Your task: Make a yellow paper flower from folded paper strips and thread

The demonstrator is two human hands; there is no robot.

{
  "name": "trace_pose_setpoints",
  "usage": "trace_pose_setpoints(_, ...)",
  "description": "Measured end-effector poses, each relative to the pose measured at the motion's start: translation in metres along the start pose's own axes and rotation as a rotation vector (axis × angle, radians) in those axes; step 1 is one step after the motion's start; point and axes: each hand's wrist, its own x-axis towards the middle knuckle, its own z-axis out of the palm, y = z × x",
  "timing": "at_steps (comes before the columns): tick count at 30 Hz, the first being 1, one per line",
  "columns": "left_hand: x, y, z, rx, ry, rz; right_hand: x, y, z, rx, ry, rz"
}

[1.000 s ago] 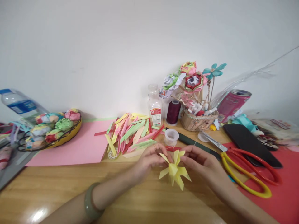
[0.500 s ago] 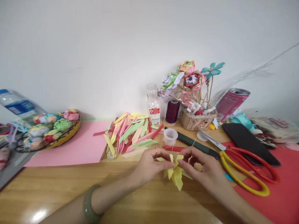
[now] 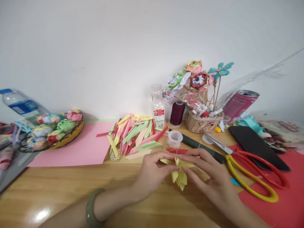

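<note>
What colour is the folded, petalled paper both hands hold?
The petalled paper is yellow, best seen in head view.

Craft nook, prob. at home: paper strips (image 3: 133, 134), thread spool (image 3: 177, 114) & scissors (image 3: 229, 151) on wood tbl (image 3: 71, 186).

wall (image 3: 114, 57) softly lit; glare on table (image 3: 71, 180), lower left; slight blur; edges stretched

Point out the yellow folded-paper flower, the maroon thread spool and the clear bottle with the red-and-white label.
Yellow folded-paper flower (image 3: 181, 179): head view, lower petals.
Maroon thread spool (image 3: 177, 114): head view, middle of wound thread.
Clear bottle (image 3: 159, 114): head view, front label.
</note>
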Motion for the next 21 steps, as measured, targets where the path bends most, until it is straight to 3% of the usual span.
trace_pose_setpoints(4,-0.0047,0.0056,-0.0002,0.18,-0.017,0.304,0.0,-0.0032,0.0014,0.001,0.058,-0.089)
trace_pose_setpoints(7,-0.0059,0.0078,-0.0007,0.257,-0.004,0.425,-0.0002,-0.0052,0.0025,-0.002,0.09,-0.115)
trace_pose_setpoints(21,-0.0062,0.0037,-0.0024,0.253,-0.044,0.492,-0.0031,-0.008,0.0039,-0.115,0.154,-0.199)
